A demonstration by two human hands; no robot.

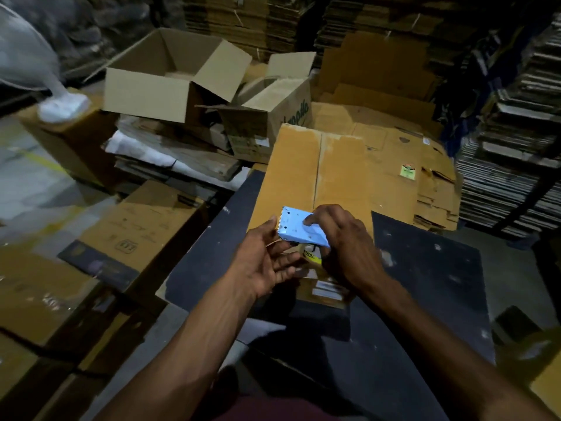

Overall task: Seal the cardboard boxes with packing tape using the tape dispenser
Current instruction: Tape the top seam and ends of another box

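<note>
A light blue tape dispenser with a toothed cutting edge at its upper left is held above the near end of a closed cardboard box. My right hand grips the dispenser from the right, thumb on its top. My left hand is just left of and below it, palm up, fingers relaxed near the cutter; whether it pinches the tape end is unclear. The box lies on a dark table, its centre seam running away from me.
An open empty box and a printed box sit on piles behind the table. Flattened cardboard is stacked to the right, more boxes to the left. Tall cardboard stacks line the right side.
</note>
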